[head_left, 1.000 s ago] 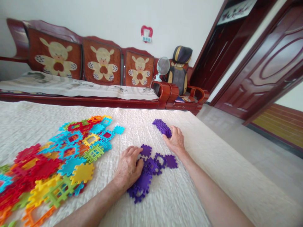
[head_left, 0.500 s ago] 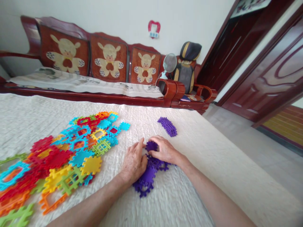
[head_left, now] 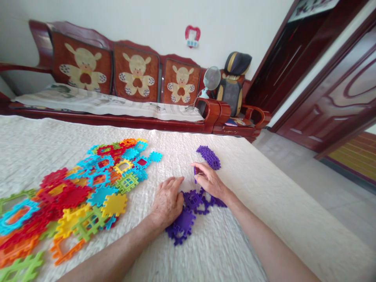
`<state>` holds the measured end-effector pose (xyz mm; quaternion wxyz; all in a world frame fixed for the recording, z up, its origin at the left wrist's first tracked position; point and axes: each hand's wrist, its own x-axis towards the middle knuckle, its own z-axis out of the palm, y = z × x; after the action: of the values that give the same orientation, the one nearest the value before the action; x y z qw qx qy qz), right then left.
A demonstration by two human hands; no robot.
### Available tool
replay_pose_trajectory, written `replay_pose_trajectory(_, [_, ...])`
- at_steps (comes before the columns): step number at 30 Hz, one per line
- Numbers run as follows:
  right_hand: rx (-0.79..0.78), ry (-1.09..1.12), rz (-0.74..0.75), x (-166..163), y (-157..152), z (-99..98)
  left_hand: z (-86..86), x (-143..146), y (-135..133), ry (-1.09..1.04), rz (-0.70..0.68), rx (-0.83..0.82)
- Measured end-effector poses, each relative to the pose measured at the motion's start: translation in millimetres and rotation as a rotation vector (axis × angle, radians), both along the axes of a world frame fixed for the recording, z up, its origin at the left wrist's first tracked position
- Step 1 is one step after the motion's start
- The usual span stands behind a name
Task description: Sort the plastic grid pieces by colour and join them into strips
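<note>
My right hand (head_left: 209,181) pinches one purple interlocking tile, held on edge just above the bed cover. My left hand (head_left: 168,200) lies flat, fingers apart, its palm resting on the near edge of a small heap of loose purple tiles (head_left: 188,215). A stack of joined purple tiles (head_left: 208,156) lies a little beyond my right hand. To the left spreads a big pile of mixed-colour tiles (head_left: 79,192) in red, blue, yellow, green and orange.
Everything lies on a white quilted cover (head_left: 264,203). Behind it stands a red wooden bench (head_left: 123,98) with bear cushions, a small fan (head_left: 212,78) and a backpack (head_left: 233,84). Dark wooden doors (head_left: 337,86) and bare floor are on the right.
My right hand left the purple stack, came back to the loose heap, picked one tile and lifted it toward the stack. My left hand stayed on the heap.
</note>
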<state>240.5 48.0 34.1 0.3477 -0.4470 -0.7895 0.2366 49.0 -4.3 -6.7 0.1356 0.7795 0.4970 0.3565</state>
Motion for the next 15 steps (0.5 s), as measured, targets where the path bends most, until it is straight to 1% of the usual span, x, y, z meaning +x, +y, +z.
replay_pose_trajectory(4, [0.111, -0.032, -0.004, 1.3, 2.0, -5.9, 0.8, -0.5, 0.7, 0.034, -0.024, -0.001])
replay_pose_trajectory(7, [0.179, -0.142, -0.009, 4.1, 4.2, -10.6, 1.2, -1.0, 0.9, 0.032, -0.03, 0.005])
replay_pose_trajectory(11, [0.198, -0.248, 0.005, 8.5, 7.0, -12.3, 1.4, -1.0, 0.6, 0.03, -0.027, 0.013])
replay_pose_trajectory(15, [0.175, -0.307, 0.088, 8.0, 9.1, -11.7, 2.9, -0.3, -0.2, 0.031, -0.024, 0.019])
